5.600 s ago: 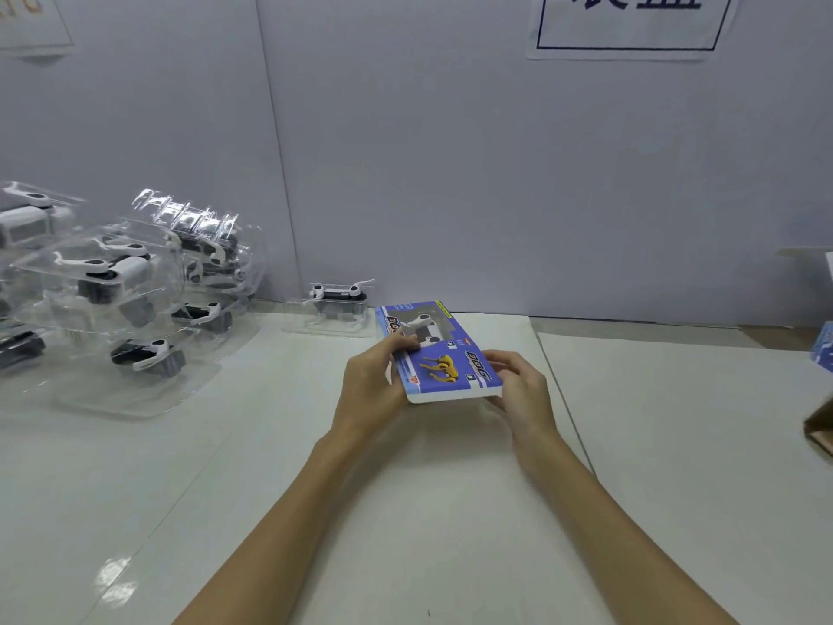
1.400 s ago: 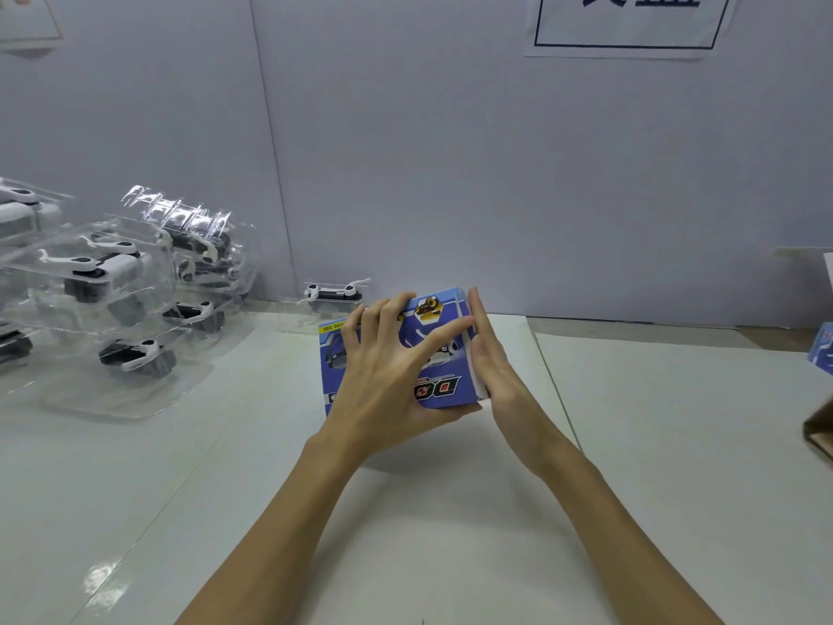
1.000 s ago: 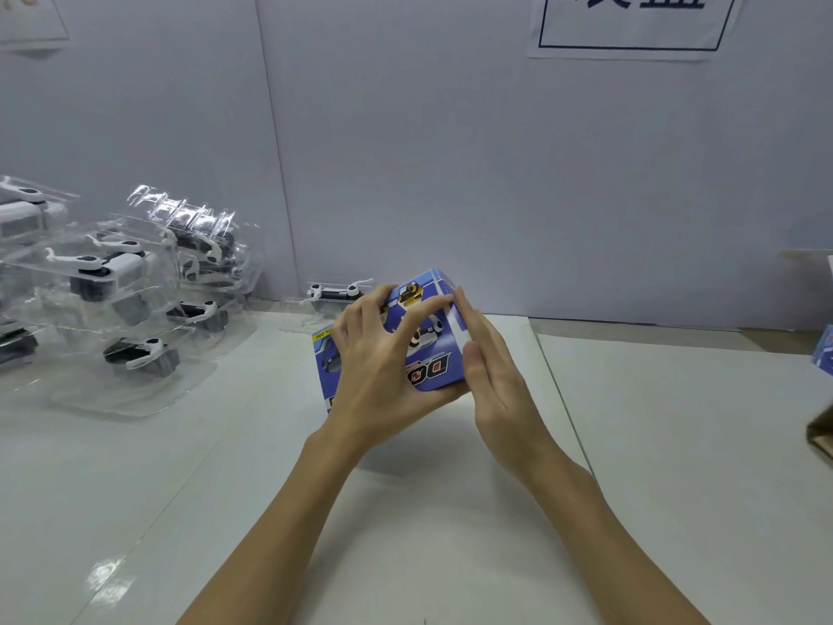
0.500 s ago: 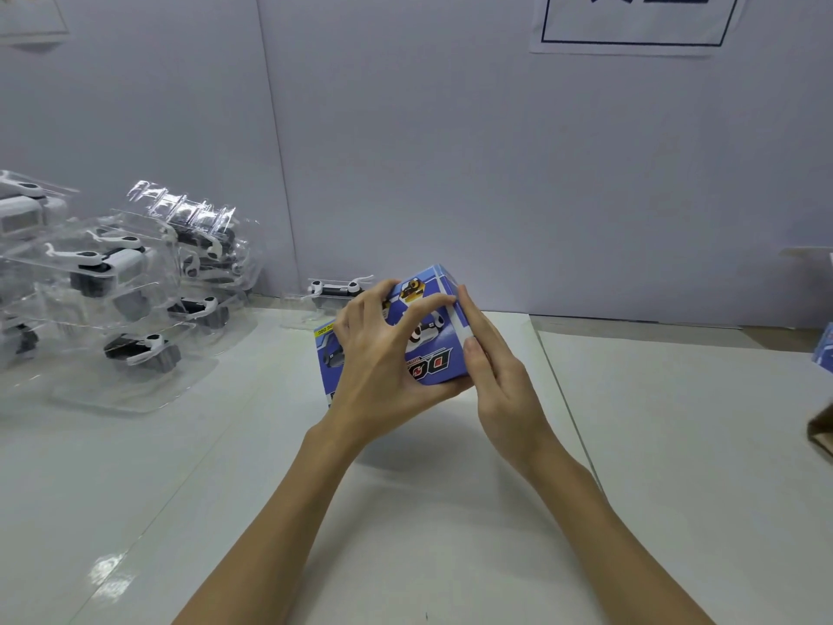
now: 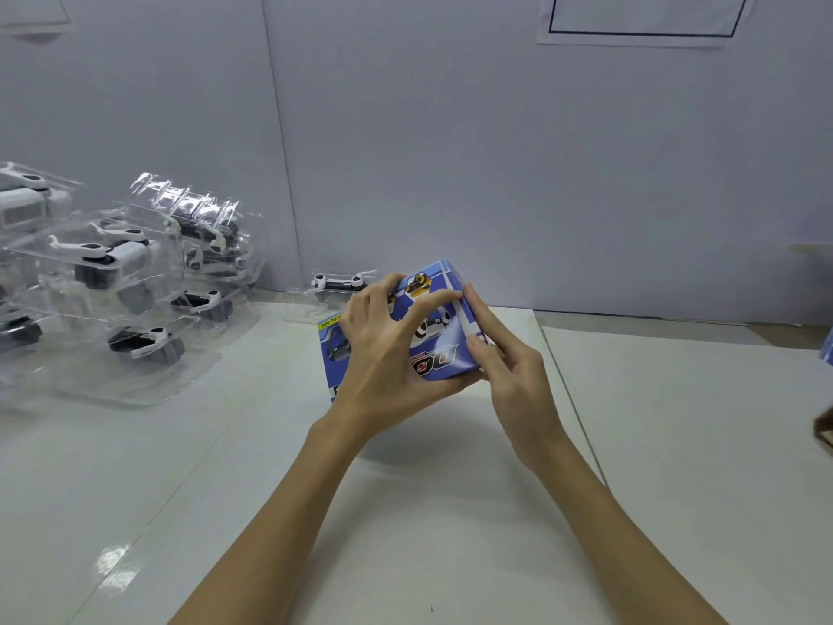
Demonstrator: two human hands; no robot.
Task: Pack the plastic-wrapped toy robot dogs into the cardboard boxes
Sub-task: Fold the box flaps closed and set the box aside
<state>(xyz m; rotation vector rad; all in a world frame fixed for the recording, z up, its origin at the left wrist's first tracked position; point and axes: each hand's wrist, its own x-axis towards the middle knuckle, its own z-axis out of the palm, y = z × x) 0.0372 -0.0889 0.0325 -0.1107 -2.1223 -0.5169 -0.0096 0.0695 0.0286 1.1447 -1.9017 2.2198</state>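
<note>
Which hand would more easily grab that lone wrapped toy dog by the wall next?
Probably the left hand: the lone wrapped toy dog lies just beyond its fingers. The right hand is on the blue box's far side.

The left hand (image 5: 387, 354) covers much of the blue box (image 5: 444, 367) so its print cannot be read, the heap of wrapped toy dogs (image 5: 112, 281) at the desk's (image 5: 450, 512) left edge and the wall sign (image 5: 640, 20) are cut off, and a brown thing (image 5: 825, 428) at the right edge cannot be identified.
</note>
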